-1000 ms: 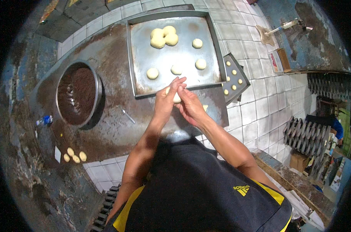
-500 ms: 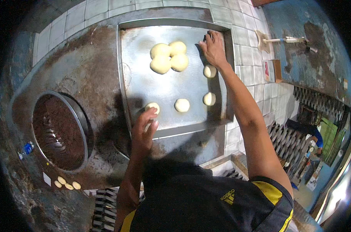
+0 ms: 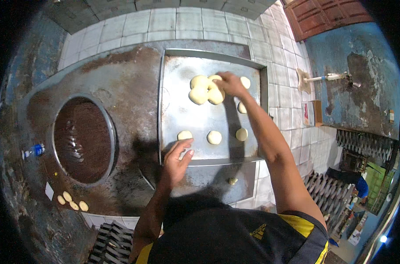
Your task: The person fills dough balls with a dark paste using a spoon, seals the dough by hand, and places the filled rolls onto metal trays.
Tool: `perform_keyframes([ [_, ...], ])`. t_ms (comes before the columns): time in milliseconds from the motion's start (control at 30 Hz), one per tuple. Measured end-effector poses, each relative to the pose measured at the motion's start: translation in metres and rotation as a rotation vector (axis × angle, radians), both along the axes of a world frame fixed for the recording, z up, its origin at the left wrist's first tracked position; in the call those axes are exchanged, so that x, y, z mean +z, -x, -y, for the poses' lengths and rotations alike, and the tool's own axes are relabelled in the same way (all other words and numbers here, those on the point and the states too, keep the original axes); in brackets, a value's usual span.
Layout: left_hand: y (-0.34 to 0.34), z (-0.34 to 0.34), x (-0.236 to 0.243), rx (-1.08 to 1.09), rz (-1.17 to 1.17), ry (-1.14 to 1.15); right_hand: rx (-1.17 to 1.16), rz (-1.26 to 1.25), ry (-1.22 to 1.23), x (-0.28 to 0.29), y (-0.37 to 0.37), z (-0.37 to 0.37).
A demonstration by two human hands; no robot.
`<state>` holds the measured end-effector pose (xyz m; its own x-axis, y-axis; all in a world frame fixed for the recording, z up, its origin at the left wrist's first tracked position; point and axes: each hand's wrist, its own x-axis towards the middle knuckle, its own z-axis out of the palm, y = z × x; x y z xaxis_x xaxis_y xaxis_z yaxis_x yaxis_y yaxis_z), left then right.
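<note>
On a shallow square metal tray (image 3: 200, 152) lies a cluster of smooth, pale dough balls (image 3: 198, 94) pressed against each other. My right hand (image 3: 230, 82) reaches over the tray, its fingers curled onto the far right ball of that cluster and partly hiding it. Single dough balls (image 3: 214, 137) sit spaced along the tray's near side and right side, one of them in the far right area (image 3: 245, 82). My left hand (image 3: 178, 162) is open at the near left, fingers apart, fingertips by the near edge of a dough ball (image 3: 184, 134).
Left of the tray, a large round metal pan (image 3: 113, 136) holds dark brown crumbly filling (image 3: 83, 141). Several small pale oval pieces (image 3: 74, 205) and a plastic bottle (image 3: 34, 151) lie farther left. The worn metal table (image 3: 134, 101) meets a white tiled wall (image 3: 187, 28).
My right hand has moved from the tray's far right corner left to the cluster, and a single dough ball now shows in that corner. My left hand stays near its ball; the view has shifted.
</note>
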<state>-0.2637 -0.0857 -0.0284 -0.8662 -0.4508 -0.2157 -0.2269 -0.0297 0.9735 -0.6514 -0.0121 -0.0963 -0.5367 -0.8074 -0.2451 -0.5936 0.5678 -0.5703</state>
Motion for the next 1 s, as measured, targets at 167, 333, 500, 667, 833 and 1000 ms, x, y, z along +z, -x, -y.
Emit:
perform_keyframes([
  [167,-0.032,-0.029,0.015,0.028,-0.039,0.084,-0.195,-0.037,0.218,0.086,-0.016,-0.011],
  [333,-0.043,-0.077,0.034,0.106,-0.096,-0.066,-0.291,-0.238,0.568,0.186,-0.088,-0.075],
  [500,-0.02,-0.147,0.059,0.511,-0.374,-0.408,-0.292,-0.291,0.589,0.197,-0.232,-0.139],
  [667,-0.042,-0.192,0.069,0.339,-0.218,-0.509,-0.23,-0.236,0.688,0.174,-0.364,-0.225],
  [833,-0.09,-0.231,0.066,0.425,0.023,0.301,-0.521,0.521,0.416,0.151,-0.424,-0.267],
  [1000,-0.128,-0.232,0.067,0.503,-0.018,-0.061,-0.425,0.843,0.701,0.141,-0.459,-0.264],
])
